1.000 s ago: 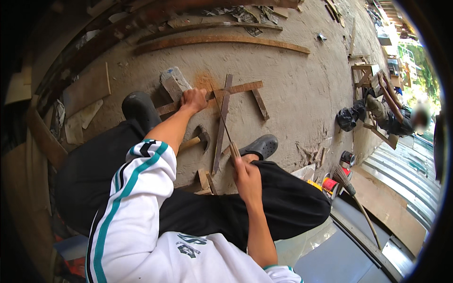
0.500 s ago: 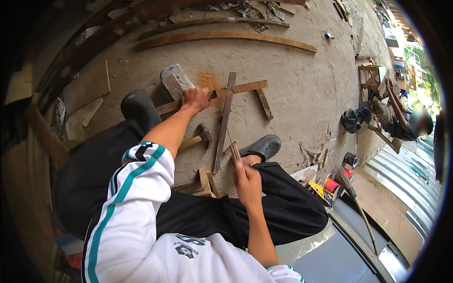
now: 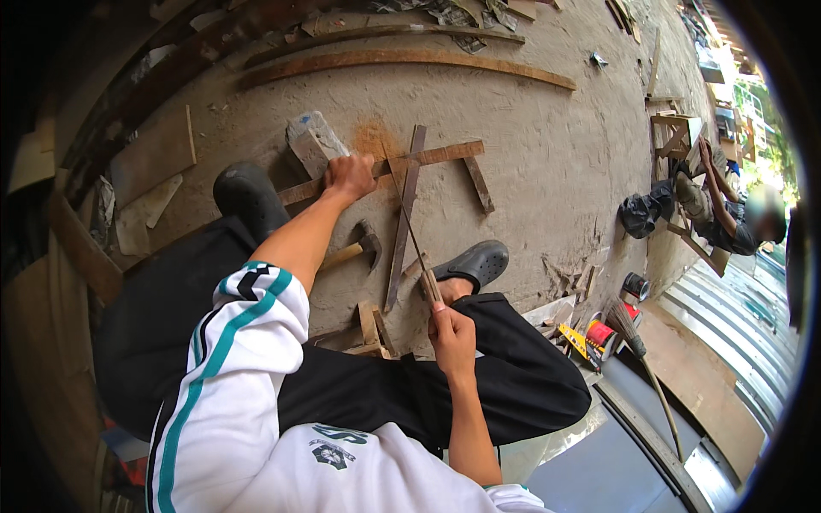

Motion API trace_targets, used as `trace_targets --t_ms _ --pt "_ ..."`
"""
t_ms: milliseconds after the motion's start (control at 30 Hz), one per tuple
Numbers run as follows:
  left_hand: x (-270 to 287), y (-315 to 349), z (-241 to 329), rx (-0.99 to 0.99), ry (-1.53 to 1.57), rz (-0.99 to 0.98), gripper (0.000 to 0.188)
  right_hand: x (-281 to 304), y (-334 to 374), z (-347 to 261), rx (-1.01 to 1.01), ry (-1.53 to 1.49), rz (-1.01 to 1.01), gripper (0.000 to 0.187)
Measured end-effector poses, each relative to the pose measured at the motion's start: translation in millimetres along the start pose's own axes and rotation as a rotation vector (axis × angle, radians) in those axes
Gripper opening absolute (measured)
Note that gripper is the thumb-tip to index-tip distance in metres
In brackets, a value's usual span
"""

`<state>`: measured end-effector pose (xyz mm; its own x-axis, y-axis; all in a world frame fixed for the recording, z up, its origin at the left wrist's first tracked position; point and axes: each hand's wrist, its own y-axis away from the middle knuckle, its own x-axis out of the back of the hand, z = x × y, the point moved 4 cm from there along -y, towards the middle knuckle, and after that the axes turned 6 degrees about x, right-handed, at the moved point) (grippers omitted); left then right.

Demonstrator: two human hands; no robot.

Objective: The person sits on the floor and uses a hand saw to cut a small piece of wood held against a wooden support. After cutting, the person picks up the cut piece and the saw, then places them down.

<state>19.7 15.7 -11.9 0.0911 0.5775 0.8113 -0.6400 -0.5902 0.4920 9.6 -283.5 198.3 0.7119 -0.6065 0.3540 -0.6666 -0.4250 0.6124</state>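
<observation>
My left hand [image 3: 349,177] is closed around a brown wooden strip [image 3: 446,155], pressing it down beside a pale concrete block [image 3: 314,141]. My right hand [image 3: 451,339] grips the wooden handle of a handsaw [image 3: 431,287]. Its thin blade slants up and left, crossing the strip just right of my left hand. A darker strip [image 3: 405,215] lies beneath, crossing the held one. Near the held strip's right end rests a short wooden piece [image 3: 479,185]. Orange sawdust [image 3: 373,138] is scattered beyond the blade. A hammer [image 3: 363,245] lies between my legs.
Long wooden strips [image 3: 410,56] lie across the far ground. Small wood offcuts [image 3: 373,327] sit close to my lap. On the right are a broom [image 3: 637,342], paint cans [image 3: 600,332] and a yellow tool [image 3: 578,344]. A person [image 3: 727,205] sits farther right by a black bag [image 3: 646,210].
My right hand has drawn the saw slightly back toward me, and more of its blade shows across the strip. My left hand keeps its hold on the strip.
</observation>
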Motion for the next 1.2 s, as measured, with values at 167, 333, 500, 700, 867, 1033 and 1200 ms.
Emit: trace_targets --t_ms 167,333,500,700,867,1033,1200 --pt "-8.3 -2.4 0.5 -0.031 -0.021 0.029 0.019 -31.2 -78.7 6.8 0.136 0.089 -0.005 0.055" --pt "-3.9 -2.7 7.2 -0.031 -0.013 0.024 0.019 -51.7 -106.0 -4.6 0.169 0.057 0.006 0.054" --pt "4.5 0.0 5.7 -0.027 -0.042 -0.003 0.022 -1.9 2.9 -4.5 0.103 0.054 -0.014 0.055" --pt "-5.5 -7.7 2.7 -0.04 -0.011 0.053 0.028 -54.9 -131.8 -13.5 0.158 0.072 0.001 0.056" --pt "-7.9 -7.0 -7.1 -0.025 -0.03 0.035 0.029 -52.3 -77.2 0.3 0.187 0.032 -0.029 0.051" --pt "3.3 1.2 4.0 -0.005 0.006 0.0 0.024 -11.5 -13.9 -1.8 0.168 0.053 -0.018 0.053" --pt "2.7 -1.0 12.1 -0.022 0.007 0.023 0.021 -51.0 -129.4 2.6 0.145 0.04 -0.006 0.055"
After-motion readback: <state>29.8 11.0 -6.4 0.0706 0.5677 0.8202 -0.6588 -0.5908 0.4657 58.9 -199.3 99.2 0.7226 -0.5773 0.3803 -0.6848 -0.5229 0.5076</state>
